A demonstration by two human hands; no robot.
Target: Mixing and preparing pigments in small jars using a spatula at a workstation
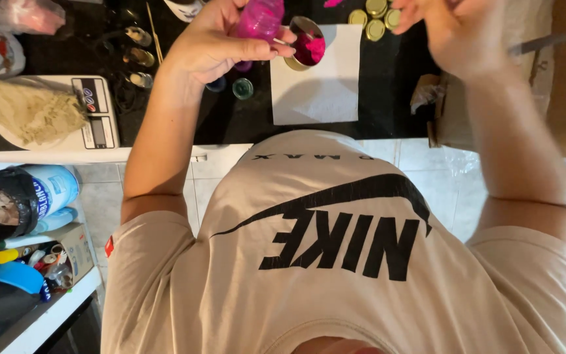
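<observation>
- The left hand (221, 39) was wrapped around a pink bottle (260, 18), fingers curled across its side and thumb lying along the lower edge, holding it tilted just beside a small round tin (306, 42).
- The tin stood directly right of that hand on a white sheet of paper (319, 85), with bright pink material already inside it.
- The right hand (456, 29) hovered further right, blurred; its fingers looked loosely spread and I could not tell that it held anything.
- Gold lids (373, 18) lay between the two hands, at the far edge of the black counter (244, 121).
- A kitchen scale (96, 108) sat well left of the left hand.
- Judging by this, filling the tin was under way; the next move would call for a steady tilt over the tin's mouth.
</observation>
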